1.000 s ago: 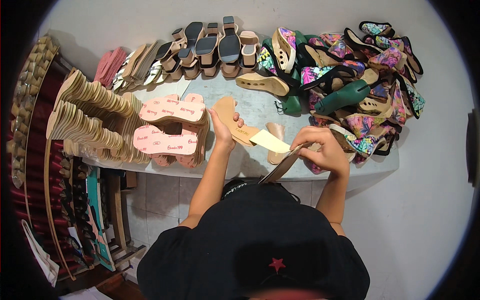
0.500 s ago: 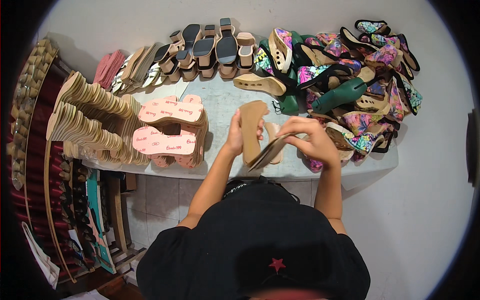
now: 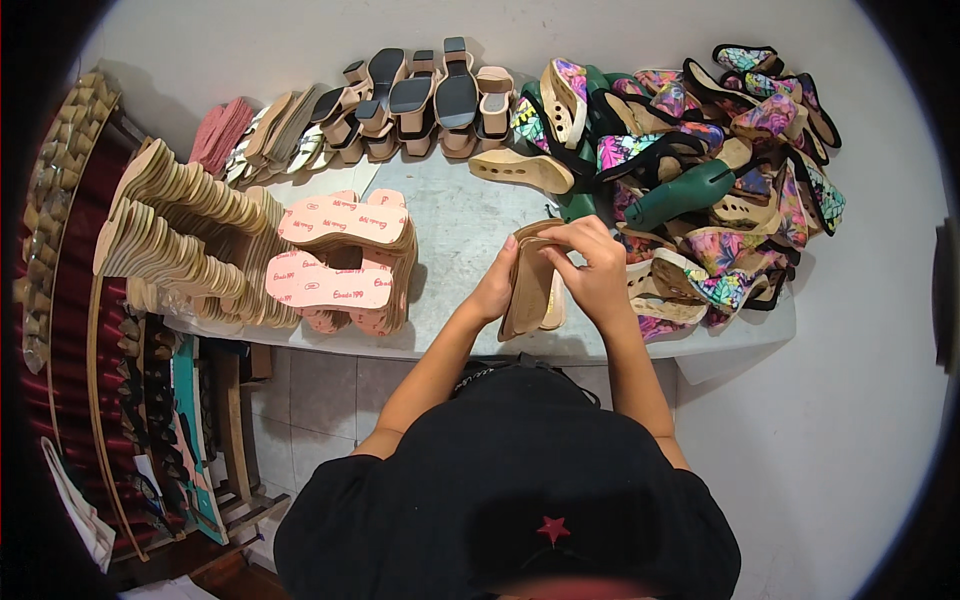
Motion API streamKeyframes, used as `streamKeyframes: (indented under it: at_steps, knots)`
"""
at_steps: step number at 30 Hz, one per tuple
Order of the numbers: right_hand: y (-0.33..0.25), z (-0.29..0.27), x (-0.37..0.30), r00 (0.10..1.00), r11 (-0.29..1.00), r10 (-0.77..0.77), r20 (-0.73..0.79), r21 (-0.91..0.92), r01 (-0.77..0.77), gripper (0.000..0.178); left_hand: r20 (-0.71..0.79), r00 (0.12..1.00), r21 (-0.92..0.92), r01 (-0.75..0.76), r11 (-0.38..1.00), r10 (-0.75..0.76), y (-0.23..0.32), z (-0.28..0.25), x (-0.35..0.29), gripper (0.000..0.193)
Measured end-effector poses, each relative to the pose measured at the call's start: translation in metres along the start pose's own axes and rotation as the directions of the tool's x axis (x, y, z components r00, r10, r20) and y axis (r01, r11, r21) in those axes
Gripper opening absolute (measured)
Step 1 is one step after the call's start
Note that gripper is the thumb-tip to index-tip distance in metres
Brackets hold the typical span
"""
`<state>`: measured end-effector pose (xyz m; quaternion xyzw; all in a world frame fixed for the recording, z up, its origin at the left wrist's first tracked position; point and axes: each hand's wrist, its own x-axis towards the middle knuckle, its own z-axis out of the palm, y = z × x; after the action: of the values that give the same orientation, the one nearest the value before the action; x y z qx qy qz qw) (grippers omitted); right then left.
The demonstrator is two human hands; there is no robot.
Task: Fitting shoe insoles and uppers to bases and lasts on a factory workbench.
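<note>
My left hand (image 3: 492, 287) grips the left side of a thin stack of tan shoe insoles (image 3: 530, 290), held tilted above the table's near edge. My right hand (image 3: 592, 262) has its fingers bent and pinched at the upper end of the same insoles. How many layers each hand holds cannot be made out. A paler sole-shaped piece (image 3: 554, 308) partly shows behind them on the table. Just beyond the right hand lie a green shoe last (image 3: 578, 207) and a tan wedge sole (image 3: 522, 171).
Pink-topped insole stacks (image 3: 335, 285) and long rows of soles (image 3: 175, 240) fill the table's left. Black-soled heeled sandals (image 3: 410, 95) line the wall side. Colourful patterned shoes (image 3: 770, 115) and a green last (image 3: 685, 192) are heaped at right. Shelves (image 3: 62, 180) stand at far left.
The two insole parts, held apart before, are now together. My right hand has shifted left and up to their upper end, and my left hand has moved slightly right.
</note>
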<state>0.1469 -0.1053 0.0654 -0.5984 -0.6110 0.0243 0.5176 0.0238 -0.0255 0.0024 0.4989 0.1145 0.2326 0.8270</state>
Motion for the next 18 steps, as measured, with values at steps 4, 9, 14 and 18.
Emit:
streamKeyframes:
  at_steps: [4, 9, 14, 18]
  knots:
    - [0.001, -0.001, 0.002, 0.984, 0.983, -0.141, -0.106, -0.134, 0.126, 0.02, 0.048, 0.997, 0.046, -0.068, 0.997, 0.066, 0.001, 0.001, 0.002, 0.061]
    - [0.0, -0.001, -0.001, 0.992, 0.997, -0.053, -0.117, -0.066, 0.045, 0.023, 0.043, 0.999, 0.055, -0.034, 0.998, 0.032, -0.005, -0.003, 0.002, 0.06]
    - [0.006, -0.006, 0.002, 0.993, 0.989, -0.112, -0.046, -0.106, 0.107, 0.024, 0.05, 0.997, 0.08, -0.06, 0.995, 0.056, -0.007, -0.003, 0.003, 0.061]
    - [0.004, -0.007, 0.004, 0.991, 0.985, -0.126, -0.055, -0.127, 0.118, 0.024, 0.039, 0.991, 0.225, -0.133, 0.965, 0.127, -0.002, 0.004, 0.001, 0.061]
